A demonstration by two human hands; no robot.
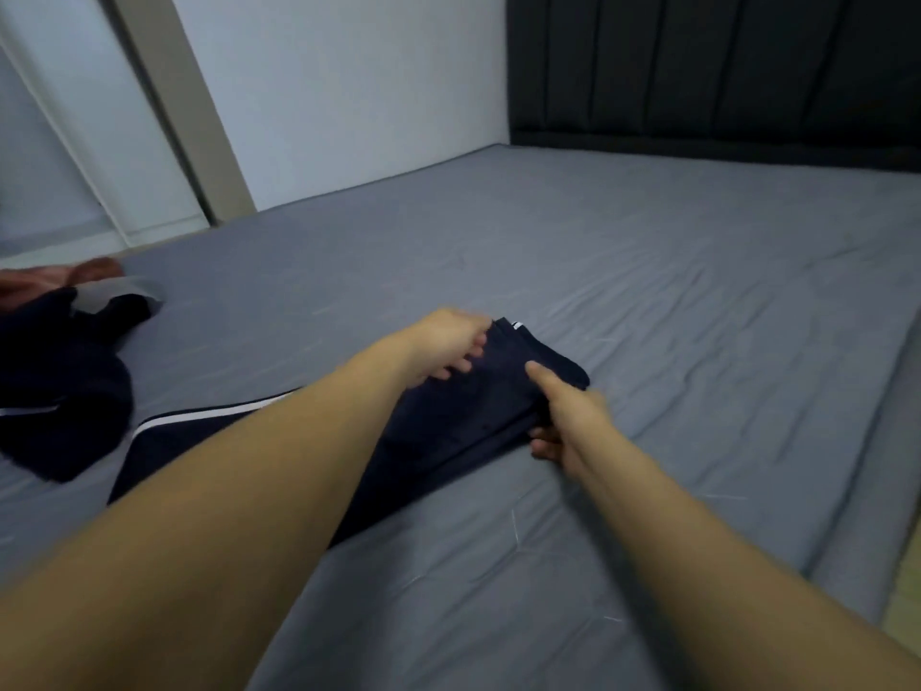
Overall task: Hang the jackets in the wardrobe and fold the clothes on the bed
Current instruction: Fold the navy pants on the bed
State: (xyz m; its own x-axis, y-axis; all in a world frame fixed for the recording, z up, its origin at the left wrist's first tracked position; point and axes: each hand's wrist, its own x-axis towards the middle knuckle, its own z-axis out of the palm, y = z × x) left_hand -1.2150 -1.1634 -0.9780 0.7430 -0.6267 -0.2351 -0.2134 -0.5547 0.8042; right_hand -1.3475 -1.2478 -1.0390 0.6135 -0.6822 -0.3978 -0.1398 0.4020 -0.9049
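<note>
Navy trousers [448, 416] with a white side stripe lie mid-bed [648, 301], one end near the middle. Left hand [448, 349] curls over that end's far edge; right hand [568, 421] pinches the near edge. More dark clothes [60, 381] heaped at the bed's left edge.

Trousers [448, 416] on bed [648, 291], clothes pile [65, 381] left.
</note>
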